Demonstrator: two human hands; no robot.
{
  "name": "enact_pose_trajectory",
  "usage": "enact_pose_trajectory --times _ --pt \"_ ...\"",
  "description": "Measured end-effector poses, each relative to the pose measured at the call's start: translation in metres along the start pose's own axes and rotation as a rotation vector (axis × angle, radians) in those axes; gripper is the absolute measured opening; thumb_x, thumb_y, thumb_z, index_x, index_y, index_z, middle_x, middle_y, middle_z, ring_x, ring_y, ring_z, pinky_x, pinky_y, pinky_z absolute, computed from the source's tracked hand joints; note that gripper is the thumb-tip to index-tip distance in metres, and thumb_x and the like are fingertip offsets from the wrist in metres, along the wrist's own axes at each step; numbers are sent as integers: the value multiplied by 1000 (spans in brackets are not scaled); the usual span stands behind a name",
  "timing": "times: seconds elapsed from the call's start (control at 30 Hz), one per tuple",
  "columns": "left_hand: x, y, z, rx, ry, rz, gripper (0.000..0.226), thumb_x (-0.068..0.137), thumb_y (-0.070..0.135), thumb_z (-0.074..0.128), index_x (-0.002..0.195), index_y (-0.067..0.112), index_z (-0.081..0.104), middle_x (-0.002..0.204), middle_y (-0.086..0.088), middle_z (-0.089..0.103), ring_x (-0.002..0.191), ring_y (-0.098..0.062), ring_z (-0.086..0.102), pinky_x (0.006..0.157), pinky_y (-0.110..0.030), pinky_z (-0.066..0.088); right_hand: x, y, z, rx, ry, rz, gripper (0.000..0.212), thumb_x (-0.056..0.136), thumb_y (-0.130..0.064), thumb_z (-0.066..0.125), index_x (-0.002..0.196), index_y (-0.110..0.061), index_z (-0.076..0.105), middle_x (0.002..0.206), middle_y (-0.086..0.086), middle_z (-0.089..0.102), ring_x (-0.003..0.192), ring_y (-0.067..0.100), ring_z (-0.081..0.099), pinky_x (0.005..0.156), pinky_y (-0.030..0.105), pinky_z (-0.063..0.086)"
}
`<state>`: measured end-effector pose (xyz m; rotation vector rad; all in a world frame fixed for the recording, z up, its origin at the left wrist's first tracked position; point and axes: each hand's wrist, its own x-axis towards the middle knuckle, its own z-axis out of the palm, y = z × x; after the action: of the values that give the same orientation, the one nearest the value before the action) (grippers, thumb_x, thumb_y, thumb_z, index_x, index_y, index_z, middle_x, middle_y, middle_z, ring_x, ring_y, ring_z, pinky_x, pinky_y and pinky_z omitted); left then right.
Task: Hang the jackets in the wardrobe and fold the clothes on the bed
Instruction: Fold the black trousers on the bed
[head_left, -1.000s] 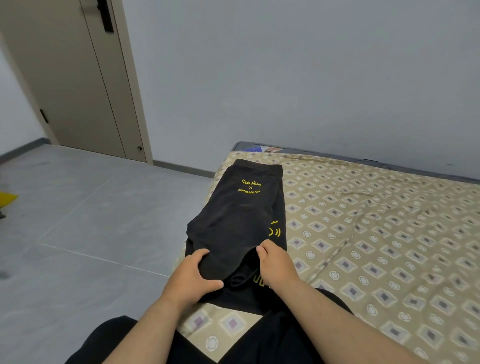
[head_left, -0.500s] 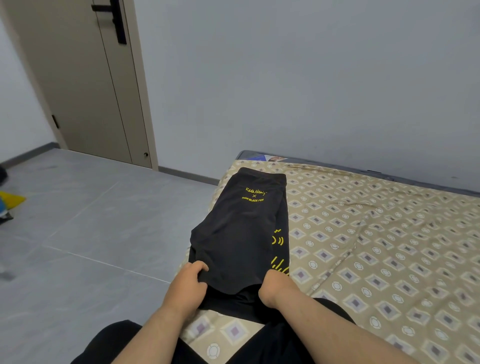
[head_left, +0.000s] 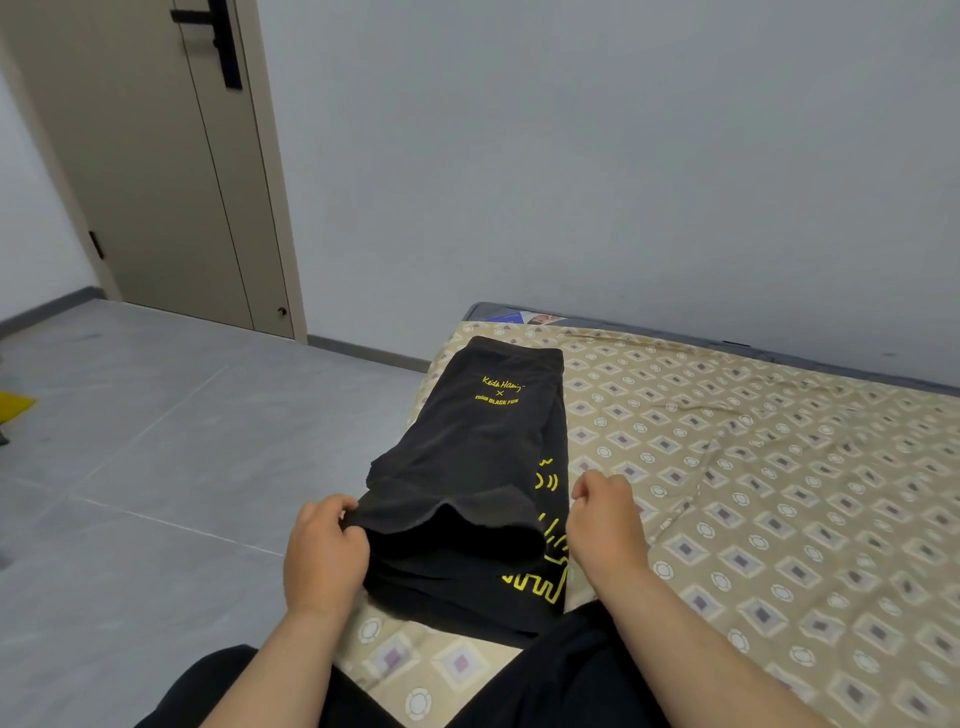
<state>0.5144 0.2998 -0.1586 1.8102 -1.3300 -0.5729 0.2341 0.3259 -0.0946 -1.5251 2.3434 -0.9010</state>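
Observation:
A black garment with yellow print lies folded into a long strip on the left part of the bed, its far end towards the wall. My left hand pinches the left corner of its near hem and holds it raised off the layers below. My right hand sits at the garment's right edge with its fingers curled on the cloth there; the contact itself is partly hidden. No jackets or wardrobe are in view.
The bed's patterned beige sheet stretches away to the right. Grey tiled floor lies to the left, with a closed door in the far corner and a yellow object at the left edge. My dark-clothed legs rest at the bed's near edge.
My hands moved apart from the middle of the near hem to its two sides. The hem is now lifted and spread wider. The camera tilted slightly.

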Motion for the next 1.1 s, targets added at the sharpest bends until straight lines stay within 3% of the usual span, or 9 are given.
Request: enact_pose_trajectory --times 0.13,0.3,0.43,0.53,0.67,0.8,0.87,0.97,1.1 --pt "5 -5 -2 17 -91 -93 15 83 7 52 84 20 60 102 -4 51 83 -22 53 72 -36 45 -8 2 12 -229 -413 15 19 82 -15 47 101 -18 50 102 2 58 93 26 59 74 32 46" --pt "-2 -1 2 23 -187 -81 19 74 10 52 82 27 51 95 6 42 88 -22 51 72 -39 51 -18 -4 26 -355 -835 -58 74 75 -48 71 137 -23 40 133 0 54 120 24 54 92 31 45" --pt "-1 -9 6 153 -380 -115 22 70 22 54 89 33 52 99 6 44 100 -23 46 81 -33 41 -23 -10 41 -463 -822 -1 56 86 -31 60 137 -19 40 134 12 45 120 33 52 99 38 46" --pt "0 -13 10 33 -454 -202 17 70 35 53 83 24 56 96 2 56 87 -20 54 73 -35 44 -15 -12 44 -312 -759 149 48 87 -22 50 132 -11 36 134 17 42 119 34 49 100 37 44" --pt "2 -15 16 -95 -355 -280 23 88 38 57 88 17 47 88 -3 61 74 -18 55 65 -34 43 1 -11 42 -73 -654 287 32 93 -13 55 123 -3 49 123 15 60 101 27 56 65 24 40" --pt "7 -18 16 -162 -361 -356 34 90 38 62 113 22 43 111 -1 55 97 -22 59 73 -35 48 12 -6 35 130 -520 431 9 84 0 52 82 -8 54 66 10 48 53 21 41 46 24 26" --pt "8 -19 16 -182 -399 -351 42 86 33 68 119 26 43 113 -2 56 96 -20 61 68 -30 48 22 7 23 55 -442 533 13 84 -1 45 78 -10 51 75 12 52 62 22 43 54 26 34" --pt "8 -16 19 -168 -410 -313 35 79 31 76 105 24 53 102 4 62 91 -16 63 69 -30 48 27 16 17 -227 -587 403 25 92 -3 33 84 -8 57 106 16 59 97 27 57 78 27 39" --pt "6 -10 24 -192 -417 -264 32 90 32 65 66 15 51 64 5 55 61 -17 50 59 -29 38 17 8 34 -150 -681 465 44 95 -13 30 131 -3 55 134 14 55 122 30 54 94 33 44"
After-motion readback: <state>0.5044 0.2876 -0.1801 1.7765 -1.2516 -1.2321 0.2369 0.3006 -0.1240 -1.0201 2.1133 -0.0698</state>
